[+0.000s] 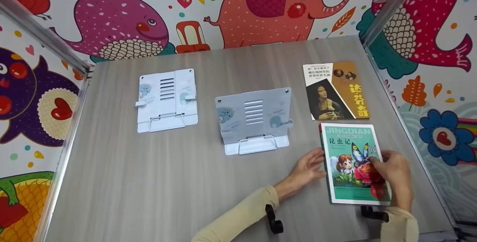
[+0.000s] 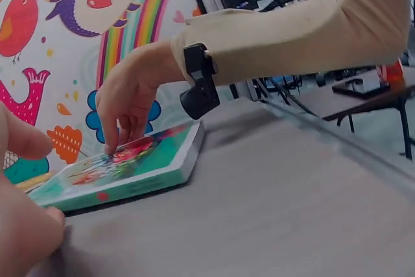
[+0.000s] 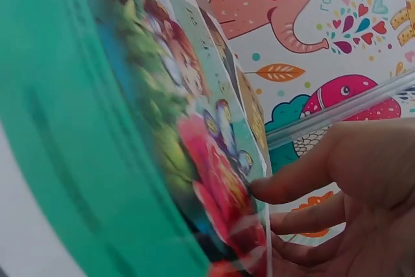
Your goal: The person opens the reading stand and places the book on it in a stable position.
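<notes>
Pinching the green Jingdian book [image 1: 352, 175] by its right edge on the table [image 1: 149, 190], the right hand [image 1: 397, 173] faces the loosely spread left hand [image 1: 306, 169] at the spine, with the raised book stand [image 1: 254, 120] and flatter book stand [image 1: 167, 106] set out, neither yet holding a book.

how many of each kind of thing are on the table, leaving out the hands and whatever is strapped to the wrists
Books: 2 (green book, brown book)
Stands: 2 (left stand, right stand)
Total: 4
</notes>
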`<state>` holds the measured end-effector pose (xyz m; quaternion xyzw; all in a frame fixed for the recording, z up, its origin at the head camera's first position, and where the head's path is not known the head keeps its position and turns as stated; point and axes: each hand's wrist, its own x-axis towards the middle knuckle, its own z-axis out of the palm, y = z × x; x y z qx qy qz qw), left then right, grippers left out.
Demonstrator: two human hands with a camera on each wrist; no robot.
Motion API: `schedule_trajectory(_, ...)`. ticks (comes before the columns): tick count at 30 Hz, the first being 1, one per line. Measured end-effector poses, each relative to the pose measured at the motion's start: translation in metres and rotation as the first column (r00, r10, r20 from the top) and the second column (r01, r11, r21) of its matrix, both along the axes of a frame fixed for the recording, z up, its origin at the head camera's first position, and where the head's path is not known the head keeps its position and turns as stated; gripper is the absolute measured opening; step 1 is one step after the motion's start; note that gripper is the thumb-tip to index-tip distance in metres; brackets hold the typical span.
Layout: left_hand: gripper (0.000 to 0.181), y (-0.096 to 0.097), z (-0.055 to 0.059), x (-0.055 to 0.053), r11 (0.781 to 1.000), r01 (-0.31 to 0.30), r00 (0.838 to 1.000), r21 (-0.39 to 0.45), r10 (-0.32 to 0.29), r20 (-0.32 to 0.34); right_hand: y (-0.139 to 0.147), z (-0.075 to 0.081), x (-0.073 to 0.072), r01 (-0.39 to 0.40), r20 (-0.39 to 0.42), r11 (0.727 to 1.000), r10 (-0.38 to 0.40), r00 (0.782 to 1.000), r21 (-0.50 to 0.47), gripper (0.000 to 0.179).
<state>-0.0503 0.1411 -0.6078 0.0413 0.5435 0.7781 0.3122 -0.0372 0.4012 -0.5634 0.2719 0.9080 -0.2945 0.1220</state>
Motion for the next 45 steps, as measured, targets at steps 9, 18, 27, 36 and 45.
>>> schedule_trajectory(9, 0.058, 0.009, -0.001, 0.001, 0.991, -0.122, 0.992, -0.046, 0.122, -0.014, 0.013, 0.0, 0.003, 0.05, 0.112, 0.978, -0.028, 0.993, -0.2, 0.077)
schedule_trajectory(18, 0.041, 0.016, 0.009, 0.001, 0.93, -0.245, 0.969, -0.273, 0.225, -0.103, 0.023, -0.001, 0.012, -0.08, 0.048, 0.945, 0.1, 0.994, -0.316, 0.061)
schedule_trajectory(27, 0.046, 0.008, 0.025, -0.011, 0.894, -0.277, 0.947, -0.352, 0.192, -0.258, 0.01, 0.006, 0.018, -0.059, -0.152, 0.946, 0.01, 0.988, -0.32, 0.051)
schedule_trajectory(36, 0.046, -0.027, 0.063, -0.038, 0.937, -0.314, 0.879, -0.155, 0.225, -0.421, -0.012, 0.036, 0.007, -0.093, -0.389, 0.75, -0.229, 0.892, -0.655, 0.024)
schedule_trajectory(45, 0.033, -0.086, 0.102, -0.073, 0.922, -0.372, 0.765, -0.104, 0.24, -0.598, -0.07, 0.065, -0.026, -0.229, -0.535, 0.642, -0.334, 0.776, -0.732, 0.024)
